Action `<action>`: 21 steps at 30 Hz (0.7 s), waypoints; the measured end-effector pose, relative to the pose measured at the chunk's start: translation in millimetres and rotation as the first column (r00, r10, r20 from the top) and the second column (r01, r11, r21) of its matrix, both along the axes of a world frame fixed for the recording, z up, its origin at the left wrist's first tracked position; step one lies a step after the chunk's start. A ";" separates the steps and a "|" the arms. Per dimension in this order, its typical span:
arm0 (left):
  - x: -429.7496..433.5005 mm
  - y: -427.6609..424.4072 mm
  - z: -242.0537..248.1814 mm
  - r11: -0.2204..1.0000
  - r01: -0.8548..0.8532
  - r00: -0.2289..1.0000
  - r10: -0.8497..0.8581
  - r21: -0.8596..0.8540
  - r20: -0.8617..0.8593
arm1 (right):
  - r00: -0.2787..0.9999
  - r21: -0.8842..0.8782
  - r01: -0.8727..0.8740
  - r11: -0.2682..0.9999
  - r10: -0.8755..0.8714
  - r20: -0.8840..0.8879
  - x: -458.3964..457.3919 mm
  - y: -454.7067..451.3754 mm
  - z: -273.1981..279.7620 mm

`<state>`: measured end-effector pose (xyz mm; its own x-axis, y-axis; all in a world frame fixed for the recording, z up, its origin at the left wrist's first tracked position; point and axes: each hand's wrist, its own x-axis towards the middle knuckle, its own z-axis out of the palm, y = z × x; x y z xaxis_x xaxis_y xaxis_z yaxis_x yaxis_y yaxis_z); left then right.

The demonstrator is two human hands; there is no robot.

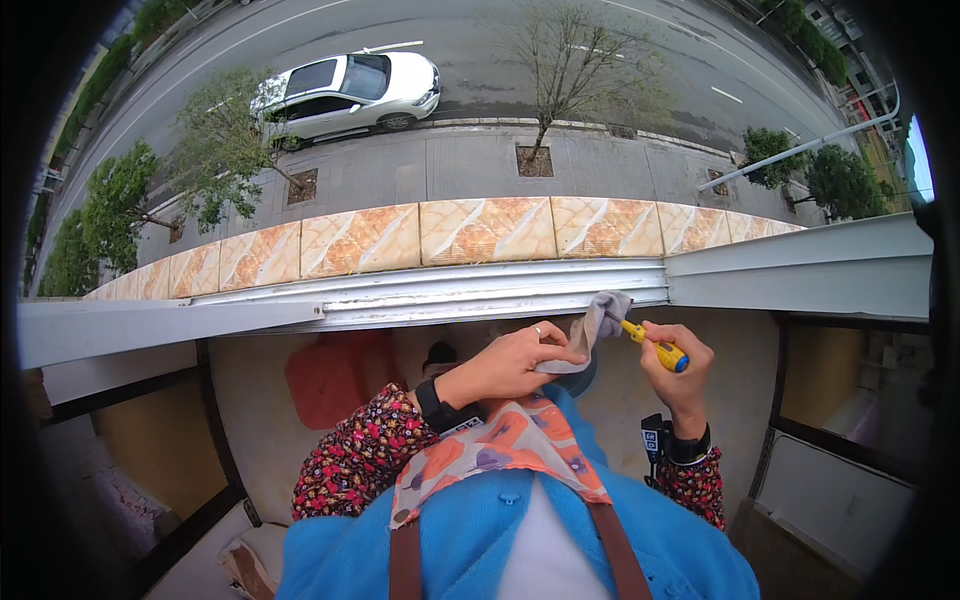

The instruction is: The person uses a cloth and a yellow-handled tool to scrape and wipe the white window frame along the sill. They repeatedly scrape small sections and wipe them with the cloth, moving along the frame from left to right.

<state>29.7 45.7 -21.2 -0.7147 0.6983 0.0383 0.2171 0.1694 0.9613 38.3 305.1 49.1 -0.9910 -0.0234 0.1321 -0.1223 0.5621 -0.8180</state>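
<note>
My right hand (677,367) grips a screwdriver (660,351) by its yellow and blue handle. The shaft points up and left into a bunched grey cloth (604,311), which hides the tip. That end of the cloth lies against the white window track (480,296), near where the track meets the right frame. My left hand (517,360), wearing a ring, holds the lower end of the same cloth between thumb and fingers, just inside the track.
Beyond the track runs an orange-and-cream tiled ledge (487,231), with a drop to the pavement, trees and a parked white car (352,94). Window frame members (810,270) project at both sides. Below the track stands a red stool or container (330,379).
</note>
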 end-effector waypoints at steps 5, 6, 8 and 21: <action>-7.8 64.7 0.1 0.981 -0.003 0.925 -0.070 0.193 0.372 | 0.918 -0.296 0.390 0.872 -0.391 0.057 50.7 39.5 15.8; -10.8 67.3 -3.9 0.984 -0.006 0.862 -0.084 0.175 0.499 | 0.915 -0.288 0.394 0.873 -0.401 0.036 58.1 42.0 13.2; -13.0 71.5 -12.6 0.991 -0.008 0.694 -0.089 0.131 0.714 | 0.897 -0.208 0.426 0.881 -0.441 -0.029 68.5 39.4 1.8; -32.4 89.2 -14.7 0.915 -0.285 0.415 -0.152 0.287 0.897 | 0.847 -0.405 0.425 0.810 -0.513 -0.138 80.2 23.9 -7.9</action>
